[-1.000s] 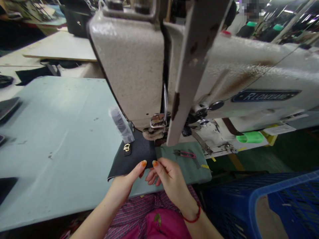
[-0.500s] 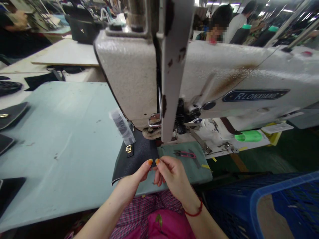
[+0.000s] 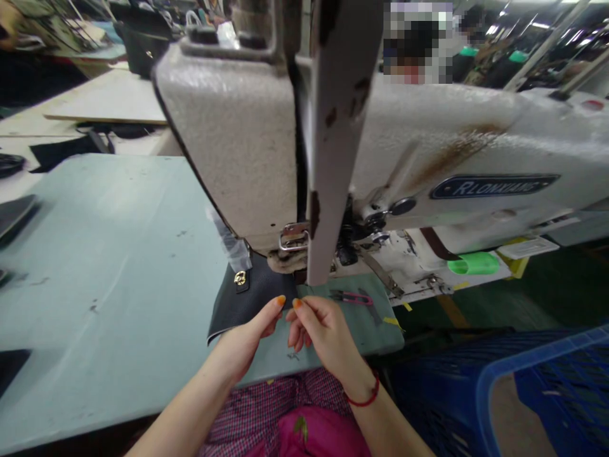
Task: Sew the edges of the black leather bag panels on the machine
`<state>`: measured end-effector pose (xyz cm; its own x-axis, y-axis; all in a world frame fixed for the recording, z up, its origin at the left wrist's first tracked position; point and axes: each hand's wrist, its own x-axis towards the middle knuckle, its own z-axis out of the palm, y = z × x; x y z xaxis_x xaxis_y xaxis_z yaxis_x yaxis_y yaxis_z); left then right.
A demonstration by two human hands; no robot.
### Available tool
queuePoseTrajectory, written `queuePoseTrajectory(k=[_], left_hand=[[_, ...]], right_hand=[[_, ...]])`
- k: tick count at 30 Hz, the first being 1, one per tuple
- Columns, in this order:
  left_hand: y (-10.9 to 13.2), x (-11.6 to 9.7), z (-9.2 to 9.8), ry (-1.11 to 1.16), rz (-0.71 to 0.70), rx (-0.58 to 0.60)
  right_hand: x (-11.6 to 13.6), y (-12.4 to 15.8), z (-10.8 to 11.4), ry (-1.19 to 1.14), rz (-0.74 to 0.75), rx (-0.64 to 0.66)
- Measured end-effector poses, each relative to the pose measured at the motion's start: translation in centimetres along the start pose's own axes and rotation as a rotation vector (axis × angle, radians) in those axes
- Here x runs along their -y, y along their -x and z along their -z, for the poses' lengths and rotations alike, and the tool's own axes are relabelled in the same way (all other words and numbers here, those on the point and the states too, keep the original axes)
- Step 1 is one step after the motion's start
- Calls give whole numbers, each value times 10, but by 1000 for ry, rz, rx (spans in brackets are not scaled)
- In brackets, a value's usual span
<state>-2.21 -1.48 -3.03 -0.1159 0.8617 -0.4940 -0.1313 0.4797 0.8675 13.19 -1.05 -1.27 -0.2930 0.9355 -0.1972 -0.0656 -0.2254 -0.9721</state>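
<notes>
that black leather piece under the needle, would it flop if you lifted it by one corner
The leather piece probably bends rather than droops: its near edge lifts off the table. Likely light, since both hands, left hand and right hand, hold it by fingertips. The gold clasp may weight that side.

**What Is Hidden, Cut Off or Unclear**

The needle area is concealed behind the pale bar [image 3: 333, 146] hanging in front of the sewing machine [image 3: 238, 139]. The far end of the black leather piece [image 3: 252, 295] is covered by the machine head, and its near corner is masked by the left hand [image 3: 247, 336]. Whether anything is pinched between the thumbs cannot be told. The fingers of the right hand [image 3: 323, 330] are curled out of sight. The blue crate [image 3: 499, 393] is cut off by the lower and right edges. A face in the background is pixelated. The dark pieces [image 3: 14, 212] at the left of the bench [image 3: 109, 254] are blurred and cropped.
</notes>
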Motion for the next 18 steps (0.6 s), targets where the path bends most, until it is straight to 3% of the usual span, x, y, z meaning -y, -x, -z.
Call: queuePoseTrajectory(k=[4, 13, 18], left_hand=[[-8, -10, -2, 15, 35, 54], [-28, -25, -4, 75, -29, 176], [-39, -32, -2, 99, -70, 191]], right_hand=[[-14, 1, 0, -14, -14, 3], [-68, 8, 1, 55, -145, -9], [-75, 9, -1, 142, -134, 11]])
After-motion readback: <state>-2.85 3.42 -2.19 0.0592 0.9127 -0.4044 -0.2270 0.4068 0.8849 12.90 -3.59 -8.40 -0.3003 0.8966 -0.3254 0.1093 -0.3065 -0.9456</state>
